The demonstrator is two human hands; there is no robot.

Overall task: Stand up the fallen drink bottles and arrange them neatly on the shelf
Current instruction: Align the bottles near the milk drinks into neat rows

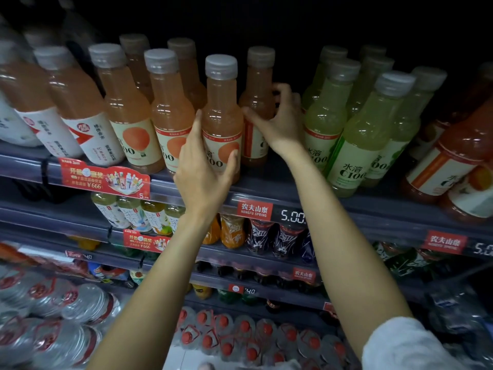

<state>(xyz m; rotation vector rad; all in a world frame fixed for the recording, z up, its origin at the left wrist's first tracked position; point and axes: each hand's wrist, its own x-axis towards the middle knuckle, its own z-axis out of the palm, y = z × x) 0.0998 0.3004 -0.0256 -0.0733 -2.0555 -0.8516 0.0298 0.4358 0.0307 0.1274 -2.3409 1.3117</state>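
Left hand (205,166): arm raised fwd, palm on lower body of front orange C100 bottle (222,121), thumb and fingers curled round its label. Right hand (277,116): arm raised, wrist bent, fingers curled round rear orange bottle (257,102) just behind-right of the front one. Both bottles: upright, long axis vertical, grey caps up, on top shelf (266,188) w/ row of like orange bottles to left. Green C100 bottles (354,145) stand to right, upright. Price strip (292,216) below reads 5.00.
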